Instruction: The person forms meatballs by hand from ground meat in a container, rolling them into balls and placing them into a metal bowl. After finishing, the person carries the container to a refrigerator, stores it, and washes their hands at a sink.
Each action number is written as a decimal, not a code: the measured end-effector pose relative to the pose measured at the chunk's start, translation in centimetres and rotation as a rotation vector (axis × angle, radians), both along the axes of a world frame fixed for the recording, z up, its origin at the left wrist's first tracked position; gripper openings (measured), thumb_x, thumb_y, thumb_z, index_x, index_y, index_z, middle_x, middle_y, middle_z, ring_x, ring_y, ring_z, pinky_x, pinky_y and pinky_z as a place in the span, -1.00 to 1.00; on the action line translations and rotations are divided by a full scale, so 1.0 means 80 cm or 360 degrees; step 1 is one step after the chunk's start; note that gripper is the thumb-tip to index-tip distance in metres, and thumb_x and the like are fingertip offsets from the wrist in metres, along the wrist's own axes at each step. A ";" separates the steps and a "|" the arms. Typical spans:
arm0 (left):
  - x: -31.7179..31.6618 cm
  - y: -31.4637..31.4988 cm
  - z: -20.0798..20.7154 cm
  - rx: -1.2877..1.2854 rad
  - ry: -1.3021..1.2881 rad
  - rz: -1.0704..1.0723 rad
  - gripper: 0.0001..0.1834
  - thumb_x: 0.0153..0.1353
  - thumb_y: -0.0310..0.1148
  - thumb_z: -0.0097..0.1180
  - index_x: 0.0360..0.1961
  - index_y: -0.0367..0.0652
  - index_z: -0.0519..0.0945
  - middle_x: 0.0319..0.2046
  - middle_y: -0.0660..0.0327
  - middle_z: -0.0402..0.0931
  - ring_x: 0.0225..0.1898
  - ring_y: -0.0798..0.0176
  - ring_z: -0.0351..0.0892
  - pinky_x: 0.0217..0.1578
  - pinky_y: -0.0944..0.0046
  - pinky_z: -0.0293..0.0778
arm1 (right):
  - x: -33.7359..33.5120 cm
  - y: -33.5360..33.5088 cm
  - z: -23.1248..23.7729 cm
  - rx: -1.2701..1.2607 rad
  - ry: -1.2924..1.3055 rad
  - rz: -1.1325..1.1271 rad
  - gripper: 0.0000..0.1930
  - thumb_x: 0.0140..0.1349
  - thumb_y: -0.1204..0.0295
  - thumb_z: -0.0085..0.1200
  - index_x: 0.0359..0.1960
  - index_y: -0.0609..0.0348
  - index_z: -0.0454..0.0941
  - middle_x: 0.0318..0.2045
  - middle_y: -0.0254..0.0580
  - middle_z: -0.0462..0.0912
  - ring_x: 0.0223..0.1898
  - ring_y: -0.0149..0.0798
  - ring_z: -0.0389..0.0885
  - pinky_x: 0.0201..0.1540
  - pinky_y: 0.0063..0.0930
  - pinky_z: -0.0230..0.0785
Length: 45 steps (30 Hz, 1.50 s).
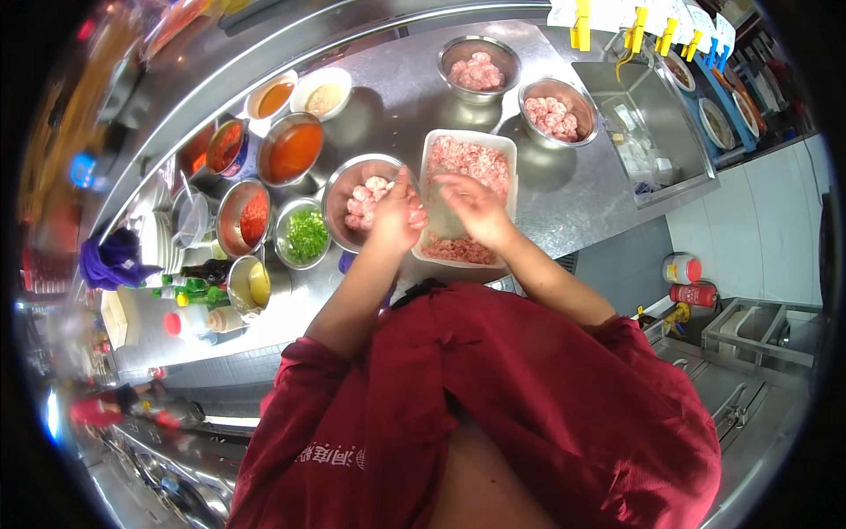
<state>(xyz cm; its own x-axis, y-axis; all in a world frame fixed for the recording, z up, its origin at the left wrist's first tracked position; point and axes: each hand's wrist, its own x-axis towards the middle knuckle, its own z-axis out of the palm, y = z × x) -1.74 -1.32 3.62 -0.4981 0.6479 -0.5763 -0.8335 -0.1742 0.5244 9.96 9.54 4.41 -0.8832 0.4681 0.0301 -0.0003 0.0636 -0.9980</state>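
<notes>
My left hand [399, 216] is over the right rim of a steel bowl [333, 181] with raw meatballs [363, 204] in it. Its fingers are curled, and pinkish raw minced meat [417, 214] shows at them, partly hidden. To its right, my right hand [476, 210] hovers above a white rectangular tub [514, 167]. The fingers of that hand stretch toward the left one, apart from it and holding nothing visible. Minced meat [467, 160] fills the tub's far end, with more minced meat [460, 250] at the near end.
Two steel bowls of meatballs [477, 72] [552, 117] stand at the back. Leftward are bowls of chopped green onion [306, 234], chopped red chilli [254, 219] and orange-red sauce [293, 152]. Bottles [198, 295] stand at the left. A sink [648, 132] lies at the right.
</notes>
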 end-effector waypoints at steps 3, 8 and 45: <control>-0.006 -0.004 0.013 0.0130 0.0436 -0.0500 -0.58 0.30 0.00 -0.09 -0.11 -0.15 0.43 -0.37 0.20 0.45 -0.49 0.25 0.42 -0.48 0.33 0.37 | 0.007 0.029 -0.018 -0.1139 -0.0127 -0.0106 -0.62 0.32 0.11 -0.11 -0.03 0.12 0.47 -0.03 -0.24 0.52 -0.04 -0.26 0.48 0.05 -0.36 0.28; 0.035 0.017 0.039 0.0169 0.1083 -0.0612 -0.33 0.34 0.07 -0.25 0.31 -0.18 0.12 0.31 0.06 0.07 0.36 0.15 -0.05 0.32 0.14 -0.18 | -0.003 0.045 -0.027 -0.2024 0.0232 0.0230 -0.62 0.26 0.02 -0.04 -0.41 0.09 0.52 -0.50 -0.27 0.53 -0.44 -0.34 0.53 -0.39 -0.55 0.36; 0.041 0.016 0.054 -0.0106 0.0134 -0.0404 -0.73 0.30 -0.13 -0.08 -0.34 -0.10 0.47 -0.65 0.36 0.36 -0.71 0.42 0.26 -0.70 0.48 0.20 | -0.009 0.037 -0.028 -0.1201 -0.0395 -0.0274 -0.49 0.24 -0.13 -0.13 -0.25 0.08 0.55 -0.37 -0.33 0.58 -0.28 -0.42 0.49 -0.09 -0.46 0.25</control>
<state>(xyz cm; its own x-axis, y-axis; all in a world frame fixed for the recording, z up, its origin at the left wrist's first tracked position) 1.53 0.00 7.94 -0.3725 0.7201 -0.5854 -0.7992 0.0716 0.5968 9.24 12.54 2.16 -0.7364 0.4139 -0.5352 0.1753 -0.6474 -0.7418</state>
